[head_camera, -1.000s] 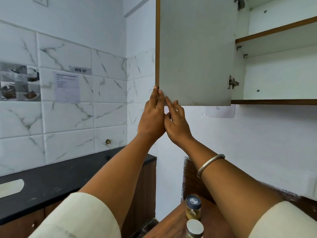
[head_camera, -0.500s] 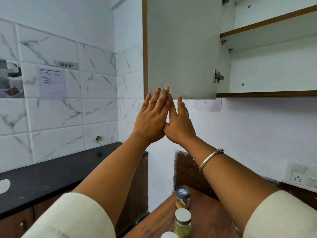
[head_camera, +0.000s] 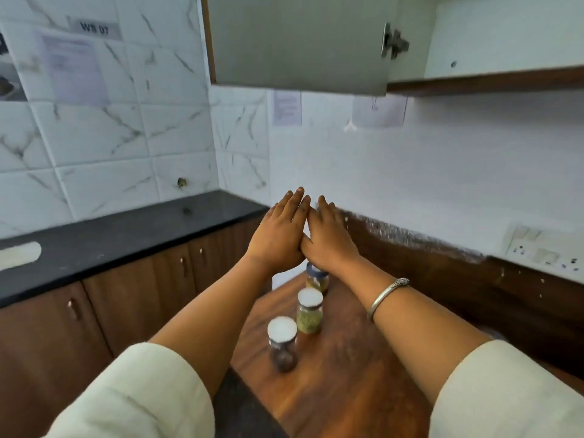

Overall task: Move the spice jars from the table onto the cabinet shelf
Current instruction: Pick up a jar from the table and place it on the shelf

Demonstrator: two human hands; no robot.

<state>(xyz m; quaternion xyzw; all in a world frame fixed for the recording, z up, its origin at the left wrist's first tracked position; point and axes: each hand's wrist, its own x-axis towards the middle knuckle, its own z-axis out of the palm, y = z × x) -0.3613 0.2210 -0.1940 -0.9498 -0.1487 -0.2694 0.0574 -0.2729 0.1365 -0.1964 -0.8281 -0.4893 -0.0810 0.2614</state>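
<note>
Head view: both arms reach forward over the wooden table (head_camera: 347, 390). The left hand (head_camera: 278, 235) and the right hand (head_camera: 328, 235) are flat, fingers straight and close together. The two hands touch along their inner edges and hold nothing. They hover above the row of spice jars, not on any of them, so no jar has been picked up yet.

All three jars stand upright on the table in a line running away from the person. The dark-filled jar (head_camera: 282, 343) with a white lid is nearest. The green-filled jar (head_camera: 309, 314), also white-lidded, stands just beyond it. The blue-lidded jar (head_camera: 317, 279) is farthest.

Overhead, the cabinet door (head_camera: 300, 42) hangs open, which leaves the way to the cabinet shelf (head_camera: 489, 80) free for loading.

The right wrist covers most of the blue-lidded jar's lid, and its contents read only as yellowish. From below, only the shelf's brown front edge and a little of the back wall show, so whether anything already stands on it cannot be told. The frame is soft with motion blur, and the notes taped to the wall are unreadable.
</note>
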